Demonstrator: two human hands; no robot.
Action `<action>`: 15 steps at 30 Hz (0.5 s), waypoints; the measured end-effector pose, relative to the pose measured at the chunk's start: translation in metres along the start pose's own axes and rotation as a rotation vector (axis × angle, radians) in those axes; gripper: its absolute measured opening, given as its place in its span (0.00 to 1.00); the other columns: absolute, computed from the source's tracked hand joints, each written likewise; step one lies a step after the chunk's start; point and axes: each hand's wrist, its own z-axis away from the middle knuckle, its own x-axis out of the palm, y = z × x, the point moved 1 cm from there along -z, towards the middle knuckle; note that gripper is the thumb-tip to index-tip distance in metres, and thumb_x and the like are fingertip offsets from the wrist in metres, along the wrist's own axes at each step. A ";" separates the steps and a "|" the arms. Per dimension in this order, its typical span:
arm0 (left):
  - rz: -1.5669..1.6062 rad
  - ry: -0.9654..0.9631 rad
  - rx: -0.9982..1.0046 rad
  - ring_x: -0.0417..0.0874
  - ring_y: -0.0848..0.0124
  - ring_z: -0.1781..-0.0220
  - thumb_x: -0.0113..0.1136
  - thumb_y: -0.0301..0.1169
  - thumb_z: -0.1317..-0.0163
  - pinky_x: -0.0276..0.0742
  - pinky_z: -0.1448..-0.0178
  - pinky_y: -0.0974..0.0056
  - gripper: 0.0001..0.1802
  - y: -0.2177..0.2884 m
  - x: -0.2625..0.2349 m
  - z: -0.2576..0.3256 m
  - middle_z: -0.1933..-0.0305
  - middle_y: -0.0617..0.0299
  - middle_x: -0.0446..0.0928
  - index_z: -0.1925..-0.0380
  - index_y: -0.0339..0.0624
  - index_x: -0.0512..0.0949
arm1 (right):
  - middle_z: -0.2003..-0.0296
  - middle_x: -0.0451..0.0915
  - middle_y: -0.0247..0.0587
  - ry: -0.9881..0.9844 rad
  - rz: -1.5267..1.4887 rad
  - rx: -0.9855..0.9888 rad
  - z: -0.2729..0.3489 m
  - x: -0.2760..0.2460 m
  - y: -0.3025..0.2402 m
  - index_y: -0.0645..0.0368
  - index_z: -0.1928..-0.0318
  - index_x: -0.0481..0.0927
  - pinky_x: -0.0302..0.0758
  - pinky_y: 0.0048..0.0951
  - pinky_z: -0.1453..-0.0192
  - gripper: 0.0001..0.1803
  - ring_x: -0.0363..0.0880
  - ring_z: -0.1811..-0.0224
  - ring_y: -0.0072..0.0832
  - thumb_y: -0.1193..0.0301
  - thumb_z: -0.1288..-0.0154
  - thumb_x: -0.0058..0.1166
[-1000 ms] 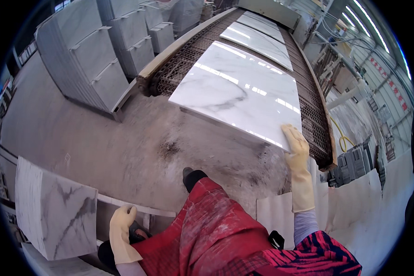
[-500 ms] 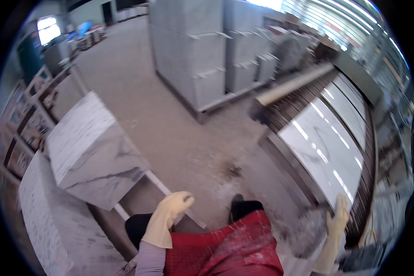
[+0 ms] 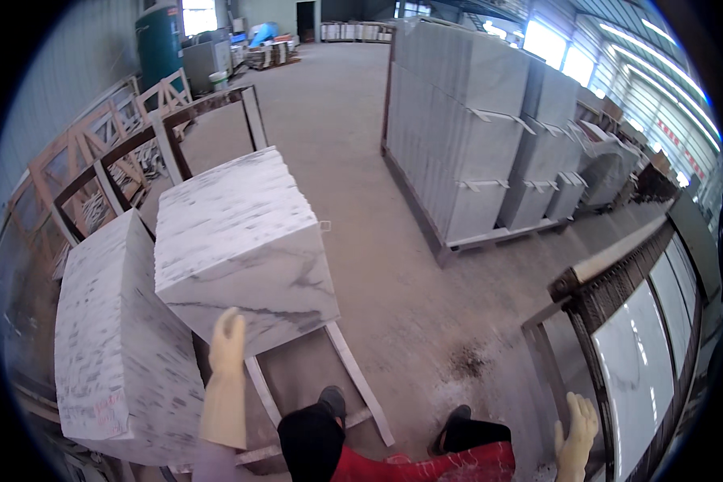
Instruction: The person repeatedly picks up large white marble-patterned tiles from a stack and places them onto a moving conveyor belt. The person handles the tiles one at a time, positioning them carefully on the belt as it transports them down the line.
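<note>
Both my hands wear pale yellow rubber gloves. My left hand (image 3: 228, 347) is raised in front of a white, grey-veined marble block (image 3: 249, 281), its fingers stretched upward and holding nothing visible; whether it touches the block I cannot tell. A second marble block (image 3: 128, 337), or tight stack of slabs, stands left of that hand. At lower right, my right hand (image 3: 578, 430) is empty with fingers apart, close beside a roller conveyor (image 3: 594, 305). Polished white slabs (image 3: 635, 365) lie on the conveyor. Part of my red apron (image 3: 426, 464) shows at the lower edge.
A pale support frame (image 3: 357, 381) extends under the nearer block by my feet. Tall stacks of grey-white slabs (image 3: 466, 136) stand on a pallet ahead. Metal racks (image 3: 165, 145) and wooden frames (image 3: 80, 161) line the left side. A green tank (image 3: 159, 48) is behind them.
My view has swung left, shifting the conveyor toward the right edge. My left hand has moved up in front of the marble block. My right hand has come off the polished slab.
</note>
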 end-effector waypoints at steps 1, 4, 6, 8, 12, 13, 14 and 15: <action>-0.052 0.121 -0.020 0.73 0.60 0.36 0.59 0.47 0.37 0.66 0.34 0.60 0.27 -0.023 -0.014 -0.027 0.38 0.55 0.74 0.41 0.46 0.74 | 0.43 0.74 0.49 -0.022 -0.020 -0.044 -0.008 0.010 -0.008 0.59 0.39 0.72 0.61 0.44 0.31 0.37 0.67 0.36 0.49 0.81 0.55 0.61; -0.132 0.515 -0.029 0.70 0.55 0.34 0.59 0.53 0.39 0.64 0.32 0.57 0.37 -0.086 -0.058 -0.104 0.35 0.49 0.70 0.38 0.38 0.69 | 0.48 0.78 0.48 -0.077 -0.036 -0.187 -0.029 0.035 -0.037 0.58 0.44 0.76 0.67 0.42 0.36 0.27 0.73 0.42 0.46 0.74 0.49 0.60; -0.141 0.668 -0.115 0.70 0.54 0.33 0.58 0.56 0.40 0.63 0.31 0.57 0.40 -0.100 -0.079 -0.138 0.35 0.46 0.70 0.38 0.35 0.68 | 0.52 0.81 0.47 -0.176 -0.048 -0.271 -0.045 0.042 -0.056 0.58 0.47 0.79 0.71 0.39 0.38 0.19 0.78 0.45 0.42 0.63 0.34 0.55; -0.123 0.703 -0.161 0.70 0.53 0.33 0.56 0.59 0.41 0.63 0.32 0.57 0.43 -0.107 -0.096 -0.166 0.36 0.45 0.70 0.38 0.34 0.68 | 0.47 0.78 0.48 -0.324 -0.126 -0.293 -0.049 0.055 -0.070 0.57 0.41 0.74 0.67 0.43 0.35 0.26 0.73 0.42 0.48 0.69 0.43 0.59; -0.110 0.526 -0.236 0.73 0.53 0.37 0.54 0.66 0.44 0.65 0.35 0.55 0.46 -0.114 -0.110 -0.199 0.38 0.46 0.73 0.40 0.36 0.71 | 0.54 0.81 0.48 -0.412 -0.242 -0.340 -0.062 0.071 -0.106 0.59 0.50 0.78 0.71 0.41 0.41 0.26 0.77 0.48 0.48 0.75 0.55 0.64; -0.127 0.502 -0.265 0.74 0.53 0.38 0.54 0.66 0.44 0.65 0.35 0.55 0.45 -0.110 -0.107 -0.202 0.39 0.46 0.74 0.41 0.36 0.71 | 0.54 0.81 0.48 -0.429 -0.227 -0.347 -0.061 0.072 -0.109 0.59 0.50 0.78 0.71 0.41 0.41 0.26 0.77 0.48 0.47 0.74 0.54 0.64; -0.145 0.479 -0.295 0.74 0.53 0.39 0.55 0.65 0.45 0.66 0.35 0.55 0.45 -0.106 -0.105 -0.203 0.40 0.46 0.74 0.42 0.36 0.72 | 0.53 0.81 0.48 -0.446 -0.213 -0.354 -0.060 0.073 -0.111 0.58 0.49 0.78 0.72 0.41 0.41 0.26 0.77 0.48 0.47 0.74 0.53 0.64; -0.128 0.508 -0.320 0.75 0.55 0.41 0.56 0.65 0.46 0.66 0.36 0.56 0.44 -0.092 -0.103 -0.195 0.43 0.47 0.76 0.44 0.36 0.73 | 0.52 0.81 0.47 -0.492 -0.201 -0.366 -0.063 0.074 -0.112 0.57 0.49 0.78 0.72 0.41 0.41 0.25 0.78 0.48 0.47 0.72 0.50 0.63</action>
